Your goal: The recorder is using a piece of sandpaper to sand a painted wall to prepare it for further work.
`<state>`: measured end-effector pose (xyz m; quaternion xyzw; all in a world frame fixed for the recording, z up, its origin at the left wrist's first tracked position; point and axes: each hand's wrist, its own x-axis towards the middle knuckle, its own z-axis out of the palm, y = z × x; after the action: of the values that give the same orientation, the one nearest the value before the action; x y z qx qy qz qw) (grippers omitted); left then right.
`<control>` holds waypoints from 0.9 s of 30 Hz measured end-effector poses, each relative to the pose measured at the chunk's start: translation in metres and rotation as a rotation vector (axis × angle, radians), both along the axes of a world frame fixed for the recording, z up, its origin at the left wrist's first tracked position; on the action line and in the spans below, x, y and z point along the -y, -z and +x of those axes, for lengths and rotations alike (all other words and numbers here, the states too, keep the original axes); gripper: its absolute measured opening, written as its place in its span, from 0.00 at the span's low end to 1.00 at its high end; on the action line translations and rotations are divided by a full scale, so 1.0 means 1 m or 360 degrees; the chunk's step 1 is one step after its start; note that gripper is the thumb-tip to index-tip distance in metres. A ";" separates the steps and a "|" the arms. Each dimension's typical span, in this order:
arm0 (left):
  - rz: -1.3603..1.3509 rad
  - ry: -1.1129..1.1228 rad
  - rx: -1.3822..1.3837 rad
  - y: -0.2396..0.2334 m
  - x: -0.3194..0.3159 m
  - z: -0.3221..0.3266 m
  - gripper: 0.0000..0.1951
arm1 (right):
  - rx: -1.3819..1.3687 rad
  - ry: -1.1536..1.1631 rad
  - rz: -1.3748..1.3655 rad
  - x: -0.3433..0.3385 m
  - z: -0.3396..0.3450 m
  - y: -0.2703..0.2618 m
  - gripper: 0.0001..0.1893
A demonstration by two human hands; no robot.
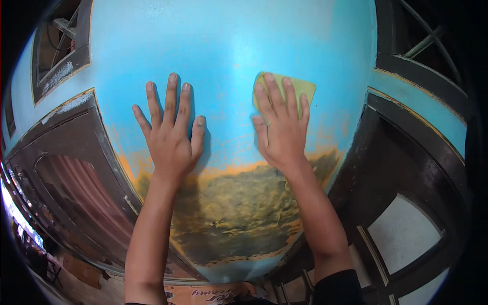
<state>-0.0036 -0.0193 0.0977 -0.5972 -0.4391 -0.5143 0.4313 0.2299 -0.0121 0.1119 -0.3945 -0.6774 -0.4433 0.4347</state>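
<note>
A wall [228, 49] painted light blue fills the middle of the view. Flat against it on the left rests my left hand [173, 141], fingers spread and nothing in it. My right hand [284, 133] presses a yellowish-green sheet [307, 89], which looks like sandpaper, to the paint; the fingers lie over the sheet and the thumb sits off its edge. Below both hands is a rough, dark patch of exposed wall [240, 209] bordered by orange. Faint orange scuffs mark the blue paint between and beneath my hands.
To the left stands a dark wooden door [53, 133] with a reddish curtain [84, 190] behind its arched opening. On the right is a dark door frame [368, 126] with pale panels [404, 232] lower down. Printed cardboard [206, 293] lies at the wall's foot.
</note>
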 end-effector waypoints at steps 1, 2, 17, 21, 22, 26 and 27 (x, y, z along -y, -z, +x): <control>-0.0004 -0.0002 -0.0030 -0.003 0.001 0.008 0.30 | -0.0085 0.0006 0.0052 -0.001 0.009 -0.010 0.30; 0.0010 0.0026 -0.0047 -0.005 0.002 0.016 0.31 | -0.0091 0.0041 0.0078 0.000 0.016 -0.019 0.30; 0.0074 0.0099 -0.0002 -0.014 -0.025 0.146 0.33 | 0.0083 -0.0045 0.0060 -0.019 0.118 -0.042 0.29; 0.0024 0.0092 0.0052 -0.004 -0.032 0.174 0.33 | 0.0022 -0.0026 -0.0007 -0.024 0.140 -0.004 0.29; 0.0037 0.0096 0.0046 -0.001 -0.034 0.179 0.33 | 0.0002 0.0005 -0.0024 -0.026 0.147 0.005 0.30; 0.0004 0.0072 0.0032 0.008 -0.038 0.186 0.33 | 0.0010 -0.0026 0.0022 -0.034 0.171 -0.005 0.30; 0.0009 0.0082 0.0039 0.008 -0.039 0.189 0.33 | -0.0024 -0.0061 0.0093 -0.036 0.178 -0.021 0.29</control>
<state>0.1850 0.0199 0.0894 -0.6008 -0.4274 -0.5337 0.4142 0.4077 0.0243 0.1325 -0.3719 -0.6683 -0.4516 0.4594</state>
